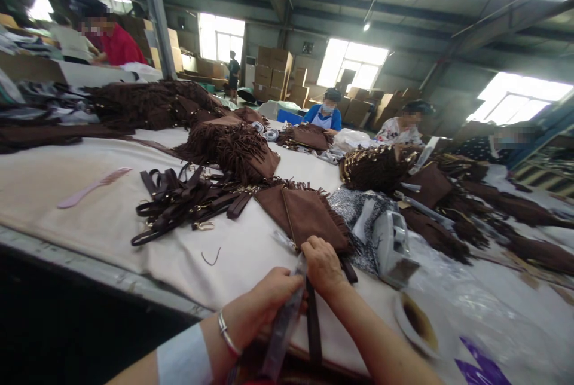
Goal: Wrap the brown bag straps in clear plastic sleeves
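Note:
My left hand (275, 292) is closed round a dark brown strap in a clear plastic sleeve (287, 319), which runs down toward me. At its upper end my right hand (321, 265) is closed, fingertips pinching the strap beside the corner of a brown fringed bag (298, 214). That bag lies flat on the table with its zipper showing. A bare length of dark strap (314, 328) hangs below my right hand. Left of the bag is a heap of brown straps (188, 202) with gold clasps. My fingers partly hide what they grip.
A pink comb (94, 188) lies on the white-covered table (170, 280). Fringed bags (228, 146) are piled behind. To the right stand a tape dispenser (391, 244), a tape roll (417, 322) and clear plastic (470, 289). Several co-workers, one in blue (323, 116), sit or stand beyond.

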Demonstrator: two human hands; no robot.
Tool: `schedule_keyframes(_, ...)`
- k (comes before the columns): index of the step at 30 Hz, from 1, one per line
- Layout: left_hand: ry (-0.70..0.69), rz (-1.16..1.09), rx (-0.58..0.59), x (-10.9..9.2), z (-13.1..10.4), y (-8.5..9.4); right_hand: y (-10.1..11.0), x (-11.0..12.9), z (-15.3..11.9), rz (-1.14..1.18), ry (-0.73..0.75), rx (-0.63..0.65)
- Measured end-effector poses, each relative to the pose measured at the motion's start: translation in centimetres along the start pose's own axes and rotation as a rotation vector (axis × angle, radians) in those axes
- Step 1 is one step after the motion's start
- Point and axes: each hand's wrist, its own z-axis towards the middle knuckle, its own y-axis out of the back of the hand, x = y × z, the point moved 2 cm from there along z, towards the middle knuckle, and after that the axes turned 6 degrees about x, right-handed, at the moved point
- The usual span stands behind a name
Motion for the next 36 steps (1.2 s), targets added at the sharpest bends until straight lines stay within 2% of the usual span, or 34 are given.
schedule_keyframes(4, 0.008, 0.029, 0.012, -0.5, 0.7, 0.1, -0.8, -1.1, 0.2, 0.281, -0.069, -0.043)
schedule_keyframes(8, -0.021, -0.013, 0.019, -0.5, 1.4, 0.5, -0.6, -2.1, 0.0, 0.349, -0.075, -0.071)
schedule_keyframes(13, -0.013, -0.188, 0.146, -0.6, 1.4, 1.5, -0.1, -2.7, -2.3, 0.480, 0.045, -0.097)
schedule_keyframes(16, 0.081, -0.328, 0.230, -0.7, 1.4, 2.1, -0.6, -2.3, -3.4, 0.438, 0.084, -0.072)
schedule_keyframes(19, 0.148, -0.360, 0.247, -0.8, 1.4, 2.3, -0.9, -1.5, -3.2, 0.331, 0.067, -0.080)
schedule_keyframes(22, 0.140, -0.269, 0.191, -0.8, 1.1, 2.1, -0.9, -0.7, -2.6, 0.197, 0.036, -0.098)
schedule_keyframes(27, -0.016, 0.072, 0.026, -0.4, 0.5, 1.5, -0.7, -0.5, -2.2, -0.017, 0.047, -0.138)
schedule_keyframes(31, -0.062, 0.177, 0.030, -0.4, 0.5, 1.0, -0.4, -1.5, -2.3, 0.082, 0.070, -0.094)
schedule_keyframes(33, -0.033, 0.134, 0.047, -0.7, 0.5, 1.0, 0.1, -2.0, -2.5, 0.175, 0.095, -0.085)
schedule_keyframes(36, -0.003, -0.005, 0.133, -0.9, 0.5, 0.9, 1.3, -2.1, -3.1, 0.223, 0.167, -0.076)
